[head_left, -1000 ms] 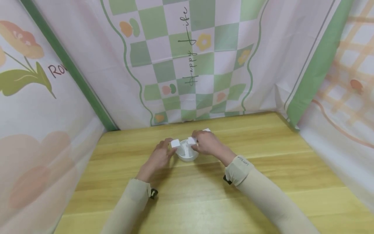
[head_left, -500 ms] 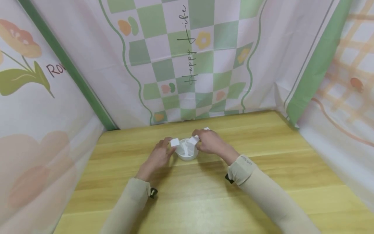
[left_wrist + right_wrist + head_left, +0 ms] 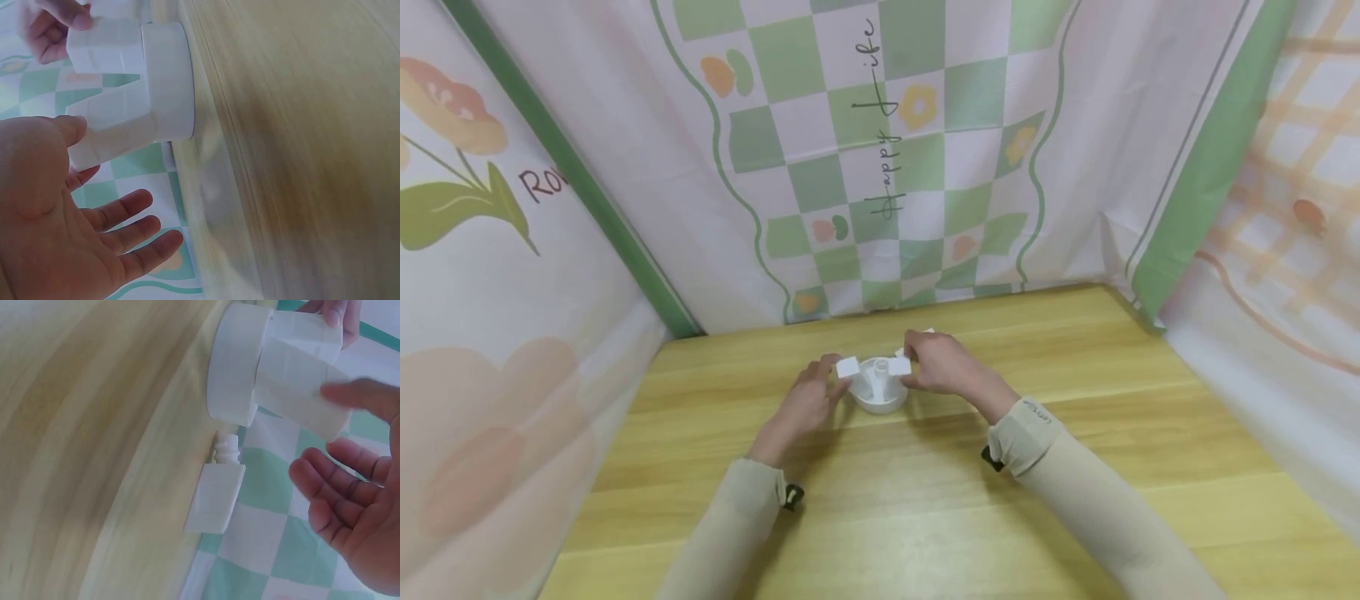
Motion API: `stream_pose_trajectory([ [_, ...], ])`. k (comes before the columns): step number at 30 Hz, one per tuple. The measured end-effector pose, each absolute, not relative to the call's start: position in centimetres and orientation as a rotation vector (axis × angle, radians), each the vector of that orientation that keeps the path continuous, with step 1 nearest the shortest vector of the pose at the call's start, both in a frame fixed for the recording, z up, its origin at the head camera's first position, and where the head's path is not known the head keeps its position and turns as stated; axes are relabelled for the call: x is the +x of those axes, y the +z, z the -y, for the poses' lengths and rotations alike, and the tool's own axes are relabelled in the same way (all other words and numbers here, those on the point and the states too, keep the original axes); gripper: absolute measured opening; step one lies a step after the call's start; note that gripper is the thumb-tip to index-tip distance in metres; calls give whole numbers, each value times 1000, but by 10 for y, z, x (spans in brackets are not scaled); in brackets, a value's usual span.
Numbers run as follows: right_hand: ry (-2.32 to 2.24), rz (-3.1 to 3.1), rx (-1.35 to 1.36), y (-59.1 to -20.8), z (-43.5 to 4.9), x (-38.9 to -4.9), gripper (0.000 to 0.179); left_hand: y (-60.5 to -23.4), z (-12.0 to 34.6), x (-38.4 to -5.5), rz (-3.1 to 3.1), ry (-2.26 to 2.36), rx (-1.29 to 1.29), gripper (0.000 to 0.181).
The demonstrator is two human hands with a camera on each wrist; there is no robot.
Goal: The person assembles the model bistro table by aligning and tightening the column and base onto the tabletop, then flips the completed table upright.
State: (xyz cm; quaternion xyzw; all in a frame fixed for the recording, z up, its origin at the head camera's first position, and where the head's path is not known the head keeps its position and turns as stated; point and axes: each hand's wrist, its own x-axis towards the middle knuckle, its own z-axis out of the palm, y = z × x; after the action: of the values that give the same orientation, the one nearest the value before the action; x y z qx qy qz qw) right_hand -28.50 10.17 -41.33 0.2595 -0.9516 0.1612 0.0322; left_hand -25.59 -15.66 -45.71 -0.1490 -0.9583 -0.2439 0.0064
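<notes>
On the worktop (image 3: 880, 517), that round white base (image 3: 880, 406) sits between your left hand (image 3: 807, 402), pinching the left block (image 3: 847, 367), and right hand (image 3: 946, 364), pinching the right block (image 3: 899, 367). Looks like the screw-in step; I'd snug that right one, then grab the loose block (image 3: 215, 500) just past your right hand.

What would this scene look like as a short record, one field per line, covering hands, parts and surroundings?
Left hand: pinches left post
Right hand: pinches right post
Base: white, round, on table
Held posts: white, rising from base, leaning outward; whether fastened, cannot tell
Loose post: white, lying on table, apart from base, ridged stub at one end
Backdrop: green-and-white checked cloth with lettering
</notes>
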Motion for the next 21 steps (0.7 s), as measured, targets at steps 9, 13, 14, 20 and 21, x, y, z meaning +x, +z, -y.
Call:
stream_pose_trajectory([
  [9, 509, 2881, 1026, -415, -102, -281, 46, -459, 157, -256, 2951, -732, -500, 48],
  [13, 494, 2829, 1105, -417, -102, -281, 47, -458, 157, -256, 2950, -726, -493, 48],
  [14, 496, 2825, 1106, -417, -102, -281, 45, -458, 157, -256, 2953, -722, -491, 49],
  [20, 478, 2836, 1065, -417, -100, -283, 43, -458, 158, -255, 2953, -701, -504, 48],
  [21, 473, 2835, 1058, -416, -100, -283, 43, -458, 158, -255, 2947, -705, -504, 48],
])
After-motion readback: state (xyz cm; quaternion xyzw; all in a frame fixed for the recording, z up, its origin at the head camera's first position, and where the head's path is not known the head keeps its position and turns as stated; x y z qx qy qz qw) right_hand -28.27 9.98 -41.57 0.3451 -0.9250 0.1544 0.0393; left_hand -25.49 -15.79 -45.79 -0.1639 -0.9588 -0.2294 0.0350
